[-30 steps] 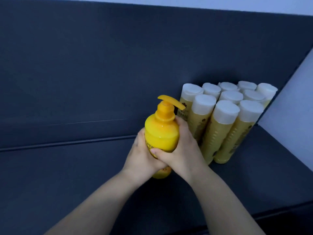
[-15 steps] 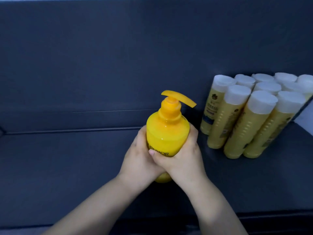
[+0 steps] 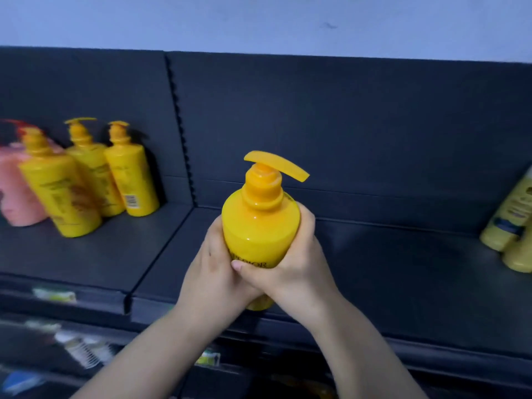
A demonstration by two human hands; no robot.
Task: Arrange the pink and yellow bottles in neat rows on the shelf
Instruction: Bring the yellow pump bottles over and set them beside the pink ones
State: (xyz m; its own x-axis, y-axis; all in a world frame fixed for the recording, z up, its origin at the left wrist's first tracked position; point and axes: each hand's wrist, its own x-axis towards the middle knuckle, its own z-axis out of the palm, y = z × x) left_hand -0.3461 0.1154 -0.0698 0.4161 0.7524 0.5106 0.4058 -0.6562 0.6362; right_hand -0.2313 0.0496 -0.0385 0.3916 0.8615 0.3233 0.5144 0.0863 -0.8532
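Observation:
A yellow pump bottle (image 3: 260,223) stands upright in the middle of the view, over the front part of the dark shelf (image 3: 388,272). My left hand (image 3: 213,269) wraps its left side and my right hand (image 3: 296,263) wraps its right side, fingers overlapping in front. Its pump spout points right. At the left, three more yellow pump bottles (image 3: 129,174) stand on the neighbouring shelf section, with a pink bottle (image 3: 14,185) behind them at the frame edge, blurred.
Pale yellow tube bottles (image 3: 512,226) stand at the right edge of the shelf. A notched upright post (image 3: 180,125) divides the two shelf sections. A lower shelf with blurred goods (image 3: 80,349) shows below the front edge.
The view has swung left: the pale tube bottles slid to the right edge and the pump bottles at the left came into view. Both hands keep hold of the yellow pump bottle.

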